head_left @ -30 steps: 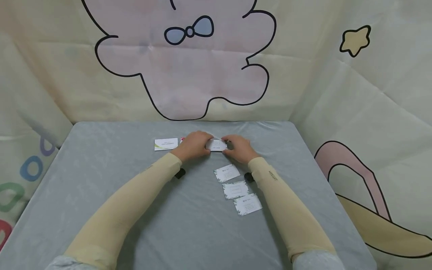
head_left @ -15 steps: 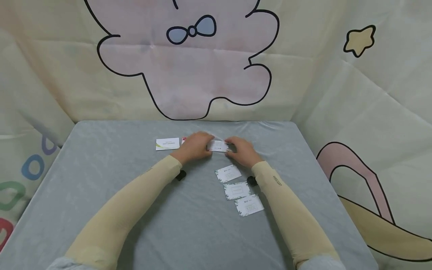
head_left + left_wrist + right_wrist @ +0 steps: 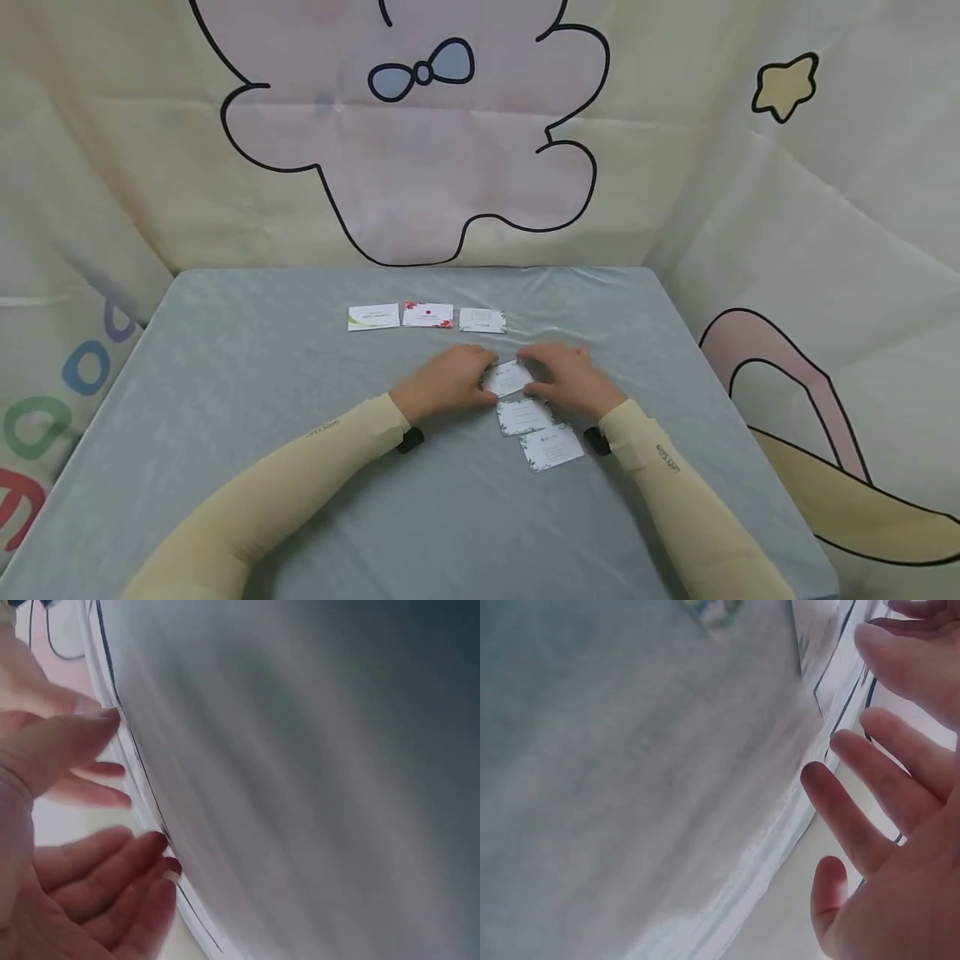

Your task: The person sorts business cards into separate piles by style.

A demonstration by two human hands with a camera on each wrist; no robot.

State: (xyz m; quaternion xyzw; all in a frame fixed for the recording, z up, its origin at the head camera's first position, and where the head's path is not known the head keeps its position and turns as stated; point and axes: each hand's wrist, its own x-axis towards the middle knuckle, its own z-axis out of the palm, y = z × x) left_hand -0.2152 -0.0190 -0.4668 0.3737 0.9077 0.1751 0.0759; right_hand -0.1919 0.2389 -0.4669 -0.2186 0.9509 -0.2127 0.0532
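Near the table's middle, my left hand [image 3: 453, 379] and right hand [image 3: 573, 379] stand at opposite ends of a white business card [image 3: 507, 378] with grey-green leafy corners. Its ends are partly hidden by the fingers. Thumb and fingers of the left hand [image 3: 97, 900] are apart in the left wrist view. The right hand [image 3: 907, 885] has spread fingers in the right wrist view, with nothing gripped. Just below lie a second leafy card [image 3: 523, 416] and a third leafy card [image 3: 552, 447], slanting down to the right, their edges close or overlapping.
A row at the back holds a card with a yellow-green corner [image 3: 373, 317], a card with red flowers [image 3: 428, 315] and a leafy card [image 3: 482, 321]. Grey cloth [image 3: 300, 367] covers the table. Printed curtains [image 3: 675, 150] surround it at the back and sides.
Both hands have let go of the leafy card in the back row and come forward and right to the nearest slanted card. The red-flowered card is now fully visible.
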